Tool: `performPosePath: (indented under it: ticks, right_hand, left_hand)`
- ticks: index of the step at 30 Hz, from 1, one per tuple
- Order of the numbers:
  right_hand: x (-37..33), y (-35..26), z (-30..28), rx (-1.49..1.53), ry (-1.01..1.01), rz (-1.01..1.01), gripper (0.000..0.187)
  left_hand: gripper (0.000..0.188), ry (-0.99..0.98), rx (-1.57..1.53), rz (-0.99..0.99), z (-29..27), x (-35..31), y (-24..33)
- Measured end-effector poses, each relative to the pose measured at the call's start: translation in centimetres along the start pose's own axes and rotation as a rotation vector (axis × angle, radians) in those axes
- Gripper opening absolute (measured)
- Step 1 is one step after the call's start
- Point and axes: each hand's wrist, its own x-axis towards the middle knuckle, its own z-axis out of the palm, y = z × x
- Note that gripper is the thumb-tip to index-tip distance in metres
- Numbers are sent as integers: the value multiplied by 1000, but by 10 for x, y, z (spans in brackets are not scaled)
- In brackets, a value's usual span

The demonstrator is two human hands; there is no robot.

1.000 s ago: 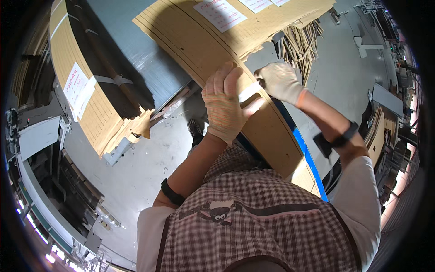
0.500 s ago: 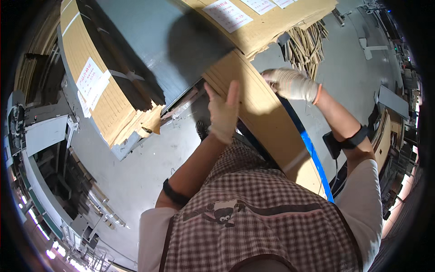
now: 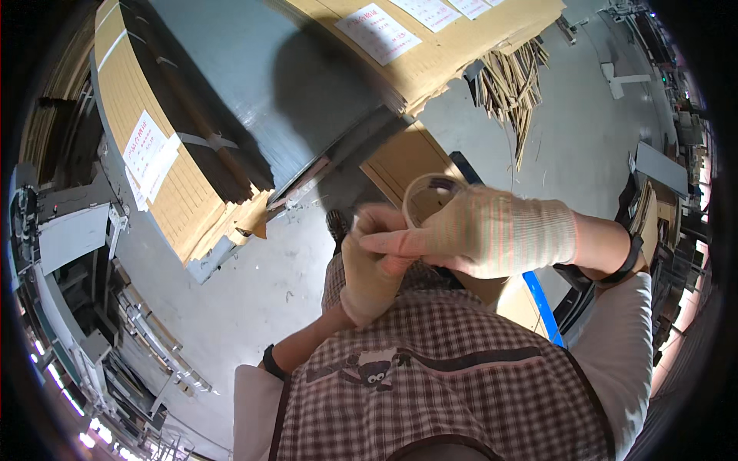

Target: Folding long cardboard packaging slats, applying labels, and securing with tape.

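Clear tape roll [image 3: 409, 198] in right hand [image 3: 488, 234], between checked apron [image 3: 430, 346] and brown board strips [image 3: 403, 160].
Right hand: gloved, fingers drawn together, roll held at far left side, grip partly hidden. Left hand [image 3: 367, 269]: gloved, curled, fingertips touching those of the right; pinch on tape or not, too obscured to say. Possible faults: adhesive snagged on knitted gloves, or tape folded onto itself, from crowded fingertips; roll lost to grey floor [image 3: 254, 307], from slack right-hand hold.

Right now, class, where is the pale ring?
In the head view, the pale ring is slightly above and right of centre, at the right hand, upper right of the left hand.
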Motion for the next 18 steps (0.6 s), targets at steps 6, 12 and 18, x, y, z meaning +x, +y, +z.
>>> performPosePath:
  ticks: [6, 12, 18]
  right_hand:
    - [-37, 139, -33, 57, 241, 370, 26]
    - [34, 195, 111, 826, 292, 393, 26]
    - [26, 123, 75, 311, 985, 538, 19]
  left_hand:
    - [28, 37, -152, -114, -79, 3, -60]
    - [68, -105, 107, -54, -77, 80, -129]
    - [92, -408, -101, 57, -86, 123, -174]
